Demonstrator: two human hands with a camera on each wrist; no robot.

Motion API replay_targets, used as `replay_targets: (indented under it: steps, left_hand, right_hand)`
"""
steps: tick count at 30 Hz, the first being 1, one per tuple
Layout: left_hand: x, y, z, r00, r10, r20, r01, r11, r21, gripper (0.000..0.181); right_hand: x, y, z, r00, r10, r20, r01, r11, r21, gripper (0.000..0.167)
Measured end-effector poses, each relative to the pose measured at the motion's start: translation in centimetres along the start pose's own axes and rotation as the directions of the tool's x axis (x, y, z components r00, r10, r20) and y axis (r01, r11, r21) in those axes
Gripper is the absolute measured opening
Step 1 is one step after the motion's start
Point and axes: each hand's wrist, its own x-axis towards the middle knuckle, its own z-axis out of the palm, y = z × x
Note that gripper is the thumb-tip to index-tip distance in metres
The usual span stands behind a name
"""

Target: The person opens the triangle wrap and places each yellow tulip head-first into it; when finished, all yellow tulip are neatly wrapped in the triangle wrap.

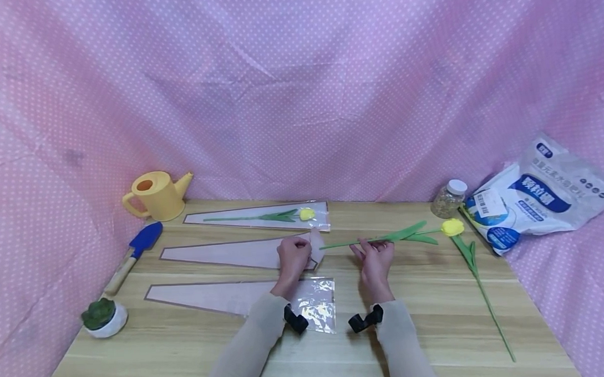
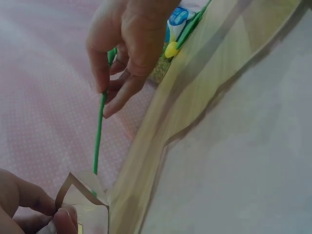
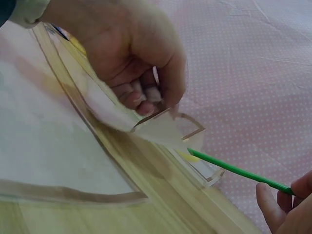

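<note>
One yellow tulip point(image 1: 396, 237), pinched by the right grip point(image 1: 376, 262) above the desk point(image 1: 451, 322), roughly parallels its back edge, stem tip leftward at the mouth of the sleeve point(image 1: 224, 256) the left grip point(image 1: 293, 260) pinches.

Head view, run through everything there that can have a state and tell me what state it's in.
Left hand, pinching middle sleeve
Right hand, pinching held tulip
Middle sleeve, wide end lifted, opened
Held tulip, stem end at middle sleeve's mouth
Far sleeve, inner tulip inside
Near sleeve, flat, flowerless
Loose tulip, lying, unheld
Jar, lid on
Watering can, upright
Trowel, lying down
Potted plant, upright
White bag, closed or open unclear
</note>
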Motion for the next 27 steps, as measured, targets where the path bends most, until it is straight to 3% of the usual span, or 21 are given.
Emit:
replay_targets:
  steps: [6,18,27]
  left_hand:
    - [-0.1,0.6,0.1,0.997,0.076,-0.009,-0.076,0.996,0.042,0.013]
    - [-0.5,0.7,0.5,0.994,0.108,-0.006,-0.108,0.991,0.078,0.013]
    - [-0.3,0.6,0.7,0.992,0.121,-0.048,-0.115,0.987,0.110,0.012]
  right_hand:
    - [-0.1,0.5,0.0,1.000,0.004,0.000,-0.004,1.000,-0.006,0.038]
    - [-0.7,1.7,0.7,0.999,0.012,0.035,-0.011,1.000,-0.009,0.054]
    - [-1.1,1.1,0.6,0.996,0.055,0.070,-0.050,0.996,-0.069,0.023]
